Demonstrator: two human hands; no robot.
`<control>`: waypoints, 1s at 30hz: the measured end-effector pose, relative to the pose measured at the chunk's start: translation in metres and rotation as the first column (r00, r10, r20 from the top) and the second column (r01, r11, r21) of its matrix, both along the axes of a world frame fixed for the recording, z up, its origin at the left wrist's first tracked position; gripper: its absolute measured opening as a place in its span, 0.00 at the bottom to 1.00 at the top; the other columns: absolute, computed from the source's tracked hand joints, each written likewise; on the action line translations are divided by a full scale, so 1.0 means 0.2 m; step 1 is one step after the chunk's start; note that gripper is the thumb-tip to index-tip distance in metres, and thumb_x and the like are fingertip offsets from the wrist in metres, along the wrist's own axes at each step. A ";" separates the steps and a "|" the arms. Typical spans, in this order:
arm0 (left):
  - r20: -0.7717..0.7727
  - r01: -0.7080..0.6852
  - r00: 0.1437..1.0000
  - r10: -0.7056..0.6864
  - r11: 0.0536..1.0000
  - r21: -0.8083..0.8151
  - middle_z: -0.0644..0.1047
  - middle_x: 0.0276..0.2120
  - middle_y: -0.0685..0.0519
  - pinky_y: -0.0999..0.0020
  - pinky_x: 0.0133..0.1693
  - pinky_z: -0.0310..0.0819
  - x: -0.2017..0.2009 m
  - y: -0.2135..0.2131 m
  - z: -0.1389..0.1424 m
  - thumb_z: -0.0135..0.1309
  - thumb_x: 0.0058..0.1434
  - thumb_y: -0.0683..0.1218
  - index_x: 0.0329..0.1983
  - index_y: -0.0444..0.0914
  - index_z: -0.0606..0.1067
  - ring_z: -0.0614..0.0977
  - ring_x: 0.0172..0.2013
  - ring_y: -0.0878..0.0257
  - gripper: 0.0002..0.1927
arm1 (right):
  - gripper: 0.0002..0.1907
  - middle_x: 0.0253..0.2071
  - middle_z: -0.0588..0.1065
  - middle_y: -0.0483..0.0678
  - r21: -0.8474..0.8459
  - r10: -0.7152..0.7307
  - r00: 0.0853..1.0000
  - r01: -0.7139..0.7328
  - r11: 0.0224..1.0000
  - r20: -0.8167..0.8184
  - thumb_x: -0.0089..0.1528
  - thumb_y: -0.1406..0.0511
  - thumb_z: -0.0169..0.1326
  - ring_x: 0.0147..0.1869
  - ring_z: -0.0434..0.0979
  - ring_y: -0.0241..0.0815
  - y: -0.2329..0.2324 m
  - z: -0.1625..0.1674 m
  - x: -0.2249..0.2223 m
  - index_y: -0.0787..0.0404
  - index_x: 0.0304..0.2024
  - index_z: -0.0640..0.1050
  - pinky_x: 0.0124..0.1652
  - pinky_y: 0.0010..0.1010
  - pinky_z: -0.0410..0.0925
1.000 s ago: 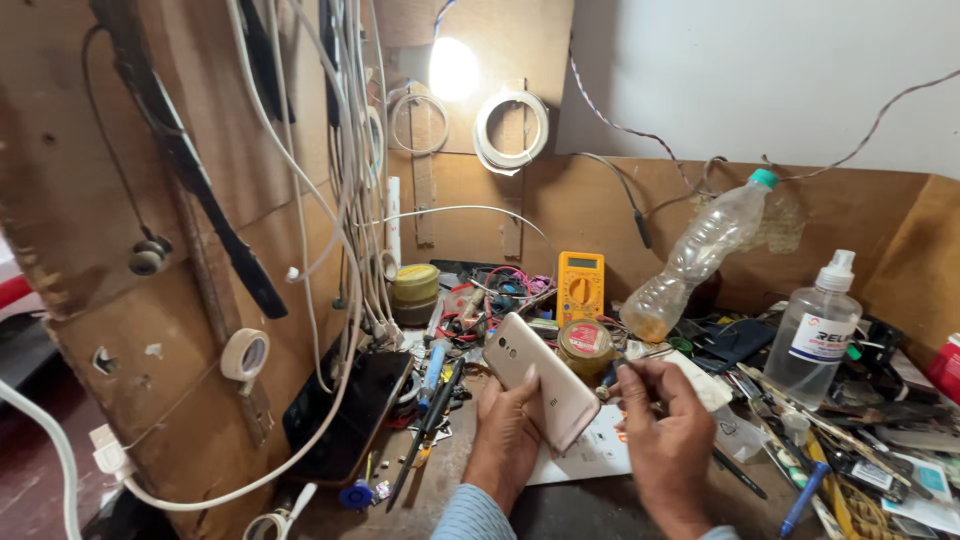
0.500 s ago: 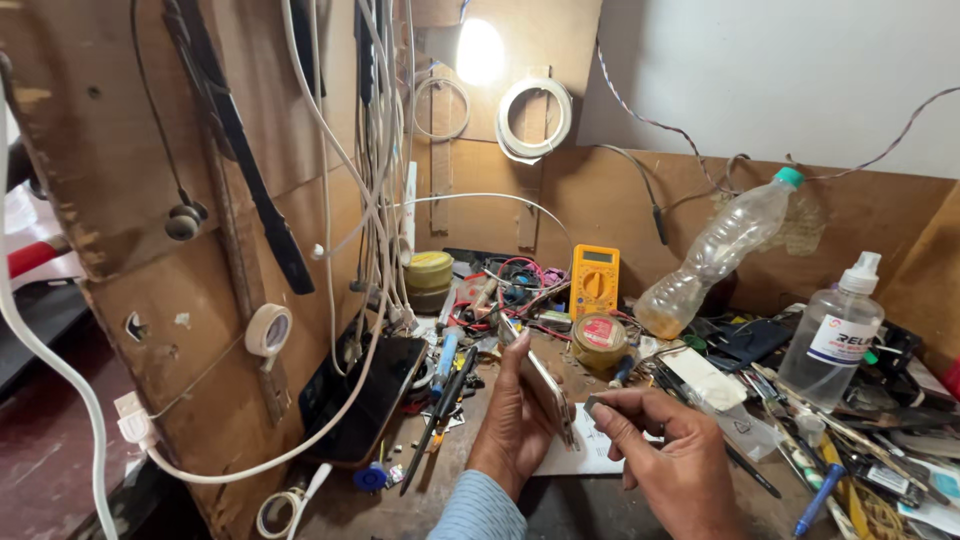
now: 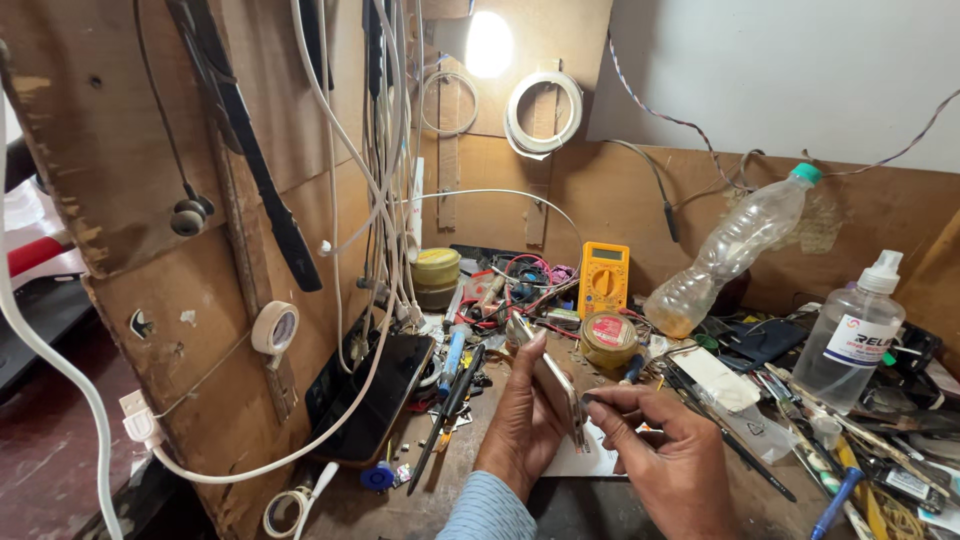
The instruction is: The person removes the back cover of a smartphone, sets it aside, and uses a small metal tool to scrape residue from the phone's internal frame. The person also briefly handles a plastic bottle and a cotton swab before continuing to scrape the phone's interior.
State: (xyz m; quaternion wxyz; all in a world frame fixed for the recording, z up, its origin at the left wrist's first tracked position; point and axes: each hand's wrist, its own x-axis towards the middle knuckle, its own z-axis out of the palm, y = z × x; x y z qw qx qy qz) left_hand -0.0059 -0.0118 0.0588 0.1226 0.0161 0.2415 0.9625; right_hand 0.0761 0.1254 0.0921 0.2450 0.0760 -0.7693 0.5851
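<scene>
My left hand (image 3: 520,425) grips a slim light-coloured phone (image 3: 551,385), held nearly edge-on and tilted over the cluttered wooden bench (image 3: 440,480). My right hand (image 3: 665,450) is just to its right, fingertips pinched against the phone's lower edge; whether it holds a small tool there I cannot tell. Under both hands lies a white sheet (image 3: 590,460). A round tin with a red label (image 3: 608,338) sits just beyond the phone.
A dark tablet (image 3: 372,395) leans against the left plywood wall, draped with white cables (image 3: 350,200). A yellow multimeter (image 3: 604,277), tilted plastic bottle (image 3: 735,250), spray bottle (image 3: 858,335), tape roll (image 3: 275,328), screwdrivers (image 3: 450,400) and loose tools crowd the bench.
The phone has turned from showing its flat back to nearly edge-on. My right hand has come in against its lower edge. The camera has shifted slightly.
</scene>
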 end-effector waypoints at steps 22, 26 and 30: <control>-0.111 0.032 0.994 -0.024 0.998 0.063 0.78 0.54 0.42 0.57 0.54 0.80 0.03 0.02 0.05 0.62 0.57 0.55 0.63 0.36 0.66 0.82 0.53 0.52 0.35 | 0.07 0.29 0.82 0.44 0.167 -0.009 0.982 0.041 0.985 -0.188 0.54 0.71 0.64 0.31 0.79 0.33 0.00 0.00 0.01 0.64 0.36 0.85 0.29 0.27 0.72; -0.101 0.000 0.995 0.007 0.998 0.067 0.78 0.54 0.43 0.58 0.54 0.80 0.03 0.02 0.04 0.63 0.57 0.54 0.63 0.36 0.67 0.82 0.53 0.53 0.35 | 0.07 0.32 0.82 0.48 0.317 -0.032 0.923 0.165 0.934 -0.384 0.56 0.71 0.63 0.34 0.84 0.39 -0.02 0.01 0.07 0.62 0.37 0.83 0.33 0.30 0.73; -0.098 -0.021 0.995 0.026 0.998 0.056 0.78 0.51 0.44 0.57 0.53 0.80 0.03 0.02 0.03 0.64 0.56 0.54 0.62 0.35 0.67 0.82 0.51 0.53 0.35 | 0.08 0.35 0.82 0.51 0.422 -0.064 0.848 0.326 0.846 -0.526 0.56 0.70 0.62 0.38 0.85 0.48 -0.04 0.02 0.09 0.61 0.39 0.82 0.37 0.35 0.74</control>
